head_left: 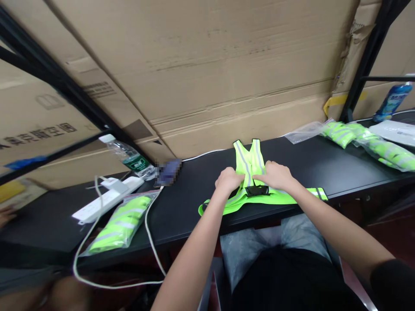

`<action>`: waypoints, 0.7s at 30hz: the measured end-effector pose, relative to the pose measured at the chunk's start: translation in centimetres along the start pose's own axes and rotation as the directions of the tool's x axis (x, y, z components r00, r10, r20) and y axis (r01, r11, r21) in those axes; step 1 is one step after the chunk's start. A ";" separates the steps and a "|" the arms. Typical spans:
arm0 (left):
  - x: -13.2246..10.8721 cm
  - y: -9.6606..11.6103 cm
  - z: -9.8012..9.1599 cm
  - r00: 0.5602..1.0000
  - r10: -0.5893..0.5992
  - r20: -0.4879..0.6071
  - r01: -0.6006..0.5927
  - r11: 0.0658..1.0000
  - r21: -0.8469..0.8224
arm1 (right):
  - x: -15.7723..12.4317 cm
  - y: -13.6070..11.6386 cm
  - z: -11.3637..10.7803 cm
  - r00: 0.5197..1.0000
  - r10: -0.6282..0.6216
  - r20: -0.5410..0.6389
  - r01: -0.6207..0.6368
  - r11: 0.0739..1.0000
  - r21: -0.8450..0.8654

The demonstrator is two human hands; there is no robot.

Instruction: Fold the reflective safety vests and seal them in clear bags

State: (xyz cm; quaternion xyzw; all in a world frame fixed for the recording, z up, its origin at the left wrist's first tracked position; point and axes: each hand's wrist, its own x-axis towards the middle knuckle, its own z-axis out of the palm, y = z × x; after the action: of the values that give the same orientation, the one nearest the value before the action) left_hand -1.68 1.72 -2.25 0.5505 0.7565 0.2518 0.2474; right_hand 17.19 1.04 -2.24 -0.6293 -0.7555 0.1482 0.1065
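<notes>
A person's curled left hand (pixel 228 180) and right hand (pixel 278 175) rest thumbs on a neon-yellow, silver-striped fabric vest (pixel 249 167) atop the black desk (pixel 194 190), grip impossible to tell, where even pressure should best keep the straps (pixel 258 156) flat.

The left carton (pixel 42 119) reads "克斯空" (rest blurred).
</notes>
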 end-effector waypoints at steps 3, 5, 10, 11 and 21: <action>0.1 0.6 0.2 1.000 -0.024 0.002 0.024 0.999 0.044 | 0.1 0.0 0.1 1.000 0.024 -0.009 -0.024 1.000 0.007; 0.0 0.7 0.3 1.000 -0.028 -0.001 0.028 0.998 0.054 | 0.2 0.0 0.1 0.999 0.033 -0.015 -0.033 0.999 0.011; -0.4 0.9 0.2 0.999 -0.037 -0.007 0.038 0.996 0.082 | -0.1 -0.3 0.0 0.998 0.053 -0.027 -0.053 0.999 0.006; -0.4 1.0 0.1 0.999 -0.040 -0.010 0.041 0.995 0.089 | -0.1 -0.6 0.0 0.998 0.061 -0.029 -0.061 0.998 0.003; 0.3 0.7 0.9 1.000 -0.020 0.020 0.022 0.994 -0.107 | 0.6 -1.6 0.1 0.994 0.113 -0.005 -0.112 0.987 0.117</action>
State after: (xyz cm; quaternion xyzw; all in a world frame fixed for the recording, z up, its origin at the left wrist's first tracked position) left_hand -0.66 2.27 -2.48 0.5306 0.7455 0.2842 0.2862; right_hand 15.55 1.31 -1.75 -0.6645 -0.7082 0.1942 0.1387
